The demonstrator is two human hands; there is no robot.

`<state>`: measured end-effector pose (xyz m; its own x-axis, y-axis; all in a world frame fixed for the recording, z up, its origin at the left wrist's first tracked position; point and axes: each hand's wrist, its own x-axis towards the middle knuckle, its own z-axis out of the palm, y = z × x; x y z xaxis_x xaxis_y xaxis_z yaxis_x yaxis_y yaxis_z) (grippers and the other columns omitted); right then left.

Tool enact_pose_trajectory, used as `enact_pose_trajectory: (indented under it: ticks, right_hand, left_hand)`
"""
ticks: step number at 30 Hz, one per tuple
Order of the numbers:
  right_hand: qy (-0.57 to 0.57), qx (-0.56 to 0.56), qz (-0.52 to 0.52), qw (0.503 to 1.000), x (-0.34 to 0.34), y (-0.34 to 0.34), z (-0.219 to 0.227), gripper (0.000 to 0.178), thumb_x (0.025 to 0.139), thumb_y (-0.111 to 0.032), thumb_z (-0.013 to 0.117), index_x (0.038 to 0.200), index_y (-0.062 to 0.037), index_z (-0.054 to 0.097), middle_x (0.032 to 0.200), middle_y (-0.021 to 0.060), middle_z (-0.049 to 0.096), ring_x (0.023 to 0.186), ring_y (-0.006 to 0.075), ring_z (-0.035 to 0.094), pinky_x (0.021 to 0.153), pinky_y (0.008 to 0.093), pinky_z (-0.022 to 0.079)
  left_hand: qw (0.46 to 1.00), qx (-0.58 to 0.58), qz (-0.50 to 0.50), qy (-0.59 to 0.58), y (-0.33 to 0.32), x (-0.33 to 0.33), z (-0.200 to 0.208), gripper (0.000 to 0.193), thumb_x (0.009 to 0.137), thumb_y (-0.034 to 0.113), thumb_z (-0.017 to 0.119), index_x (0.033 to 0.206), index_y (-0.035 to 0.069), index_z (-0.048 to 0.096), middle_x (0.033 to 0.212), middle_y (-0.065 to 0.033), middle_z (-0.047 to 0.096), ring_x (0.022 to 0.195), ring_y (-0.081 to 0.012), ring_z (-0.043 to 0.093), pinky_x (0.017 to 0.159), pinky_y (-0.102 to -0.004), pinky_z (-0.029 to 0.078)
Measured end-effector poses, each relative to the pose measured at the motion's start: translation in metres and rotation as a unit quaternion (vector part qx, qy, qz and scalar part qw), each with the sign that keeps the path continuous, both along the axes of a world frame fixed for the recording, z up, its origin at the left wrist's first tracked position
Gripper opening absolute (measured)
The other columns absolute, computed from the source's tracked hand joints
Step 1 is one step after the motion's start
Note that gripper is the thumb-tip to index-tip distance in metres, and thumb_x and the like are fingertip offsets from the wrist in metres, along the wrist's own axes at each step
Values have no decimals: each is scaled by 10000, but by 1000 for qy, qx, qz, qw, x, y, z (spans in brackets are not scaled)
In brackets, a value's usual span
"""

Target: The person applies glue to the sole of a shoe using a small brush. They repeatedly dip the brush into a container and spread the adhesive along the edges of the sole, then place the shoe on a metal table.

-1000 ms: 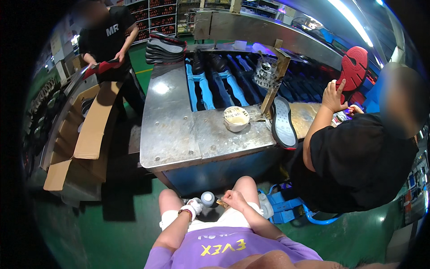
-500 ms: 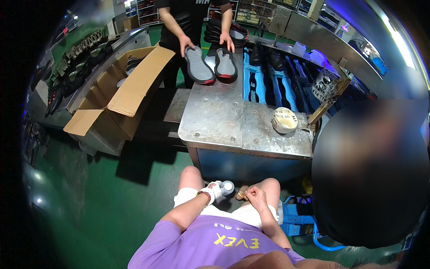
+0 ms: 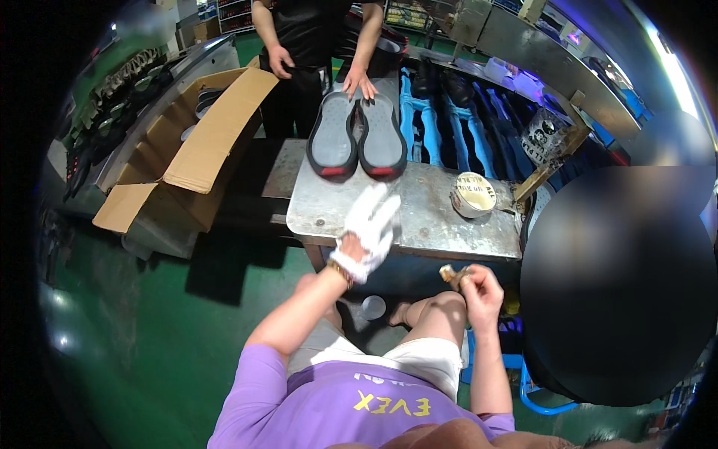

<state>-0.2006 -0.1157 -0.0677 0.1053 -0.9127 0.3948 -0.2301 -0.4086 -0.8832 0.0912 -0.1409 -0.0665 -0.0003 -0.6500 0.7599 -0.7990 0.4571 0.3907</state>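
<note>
A person in a purple shirt and white shorts, seen from above, sits before a metal-topped table (image 3: pixel 456 233). A pair of grey-and-black shoe soles (image 3: pixel 333 139) lies on it side by side, red-marked ends pointing toward the person. The person's hands are well apart. The left hand (image 3: pixel 369 230), in a white glove, reaches over the table's front edge with its fingers spread and nothing in its grasp; its fingertips are just short of the soles' near ends, and whether the glove touches the tabletop cannot be told. The bare right hand (image 3: pixel 483 292) is raised above the right knee, lower and farther from the soles, its fingers pinched around a small tan tool (image 3: pixel 449 275) with a pale tip. Across the table, a co-worker's hand (image 3: pixel 360 82) is at the soles' far ends. To the right of the soles stands a pale round tub (image 3: pixel 474 197), beyond it a bed of blue and dark shapes (image 3: pixel 424 129). An open cardboard box (image 3: pixel 222 135) is at the left, and a whitish round container (image 3: pixel 373 307) sits between the person's legs. Another person in dark clothing (image 3: pixel 621 292), blurred, fills the right side.
</note>
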Motion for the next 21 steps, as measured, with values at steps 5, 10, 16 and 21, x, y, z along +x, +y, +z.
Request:
enact_pose_trajectory:
  ticks: [5,10,16,21]
  right_hand:
    - [119,-125,-62,983,5,-66,76,119,854,-32,732,887,11,626,1034,144,700,851,194,662,699,292,526]
    - [339,-255,-70,903,11,-132,115,139,832,-115,730,853,-22,629,948,109,684,932,325,626,817,398,501]
    - [520,-240,-7,820,21,-180,91,125,815,-152,728,808,-50,656,865,99,686,908,308,638,827,407,512]
    - [562,-267,9,783,12,-198,72,118,789,-120,720,745,-49,636,821,108,684,861,312,649,803,410,515]
  left_hand:
    - [976,115,118,-140,-67,22,-18,347,875,166,542,1188,68,658,1278,-213,609,1227,-404,542,1057,-471,422]
    - [997,58,30,-29,-43,24,-26,175,824,72,677,995,46,701,1178,-190,652,1130,-409,595,1010,-459,469]
    - [947,184,-4,263,68,16,0,195,793,-73,645,952,27,698,1516,-257,408,1377,-369,456,1073,-419,415]
    - [878,184,-72,436,115,7,13,278,768,-97,597,1007,21,678,1558,-232,354,1416,-320,412,1085,-384,405]
